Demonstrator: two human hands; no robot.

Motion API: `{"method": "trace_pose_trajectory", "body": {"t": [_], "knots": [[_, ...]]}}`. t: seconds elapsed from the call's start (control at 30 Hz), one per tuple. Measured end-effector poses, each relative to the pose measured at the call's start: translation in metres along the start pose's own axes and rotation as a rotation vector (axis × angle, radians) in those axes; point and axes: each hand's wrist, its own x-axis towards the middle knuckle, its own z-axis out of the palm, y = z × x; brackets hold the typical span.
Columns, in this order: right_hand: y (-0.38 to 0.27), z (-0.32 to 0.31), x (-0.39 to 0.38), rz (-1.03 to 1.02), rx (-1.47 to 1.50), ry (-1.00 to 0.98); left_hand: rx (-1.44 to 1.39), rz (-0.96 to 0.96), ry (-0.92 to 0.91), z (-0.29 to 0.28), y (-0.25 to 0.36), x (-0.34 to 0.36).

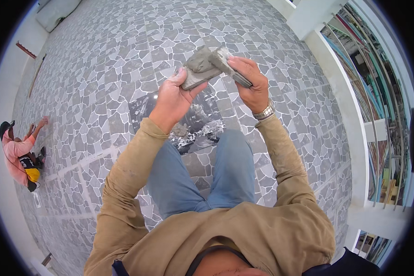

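Observation:
My left hand (171,102) grips a flat grey slab (191,82) by its near end, thumb on top. A thick heap of wet grey mortar (199,60) lies on that slab. In my right hand (253,86) is a second, narrower grey slab (234,72), tilted, its far end against the mortar. Both pieces look cement-smeared; their exact kind is unclear. Below, a dark glossy sheet (140,108) spattered with white lies on the floor before my knees, partly hidden by my left arm. A lump of mortar (180,130) rests on it.
Grey stone-patterned tiles (124,50) cover the floor. At the far left another person (20,152) in a pink top crouches near the wall. A long thin stick (36,76) lies along that wall. A low white wall (340,87) with barred openings borders the right side.

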Motion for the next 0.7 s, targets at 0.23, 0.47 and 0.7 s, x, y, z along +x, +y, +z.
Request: {"method": "trace_pose_trajectory", "body": {"t": [0.23,0.47,0.7], "knots": [[-0.010,-0.053,-0.023,0.545,-0.120,0.129,0.185,0.003,-0.156,0.007,0.001,0.039],[-0.084,-0.106,-0.034,0.891,0.817,0.489,0.094,-0.223,-0.264,-0.011,-0.013,0.063],[-0.129,-0.153,-0.089,1.099,0.753,0.565,0.182,-0.339,-0.493,0.062,-0.075,0.054]]}}
